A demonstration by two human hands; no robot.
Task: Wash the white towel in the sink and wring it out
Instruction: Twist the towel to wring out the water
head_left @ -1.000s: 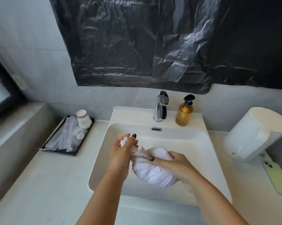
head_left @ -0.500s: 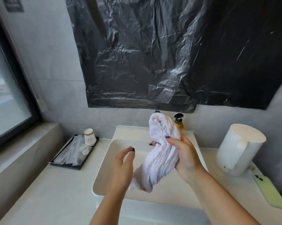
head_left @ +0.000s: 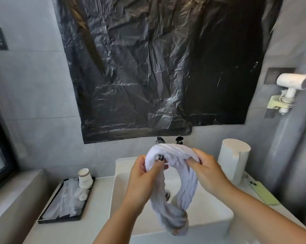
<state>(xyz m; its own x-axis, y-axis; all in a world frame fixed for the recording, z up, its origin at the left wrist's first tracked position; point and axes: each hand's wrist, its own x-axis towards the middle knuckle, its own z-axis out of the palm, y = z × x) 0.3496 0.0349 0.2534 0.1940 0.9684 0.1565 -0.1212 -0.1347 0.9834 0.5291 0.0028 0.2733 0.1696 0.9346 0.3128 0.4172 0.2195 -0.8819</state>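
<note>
- The left hand (head_left: 145,175) gripped one end of the white towel (head_left: 176,191), thumb and curled fingers pinching the cloth at its upper left fold.
- The right hand (head_left: 206,171) clutched the other end, fingers closed round the bunched fabric just beside the left hand, a narrow gap between them.
- The towel arched over both hands at the top, then hung in a twisted loop, its lowest knot dangling over the near rim of the sink (head_left: 215,206).
- The towel was held in the air above the basin; whether its bottom touched the rim could not be told.
- Open basin showed to the right of the loop and behind it, where the drain (head_left: 167,195) lay just beside the hanging cloth.
- The faucet (head_left: 160,140) and a pump bottle (head_left: 179,139) peeked out directly behind the towel's top edge, close to it.
- On the left counter, well apart from the hands, a black tray (head_left: 81,212) held wrapped items and a stack of paper cups (head_left: 85,177).
- To the right, a white canister (head_left: 234,161) stood near the sink's edge, with a pale green phone (head_left: 263,192) lying on the counter beside it.
- A black plastic sheet (head_left: 157,67) covered the wall above, and a white hair dryer (head_left: 292,85) hung at far right.
</note>
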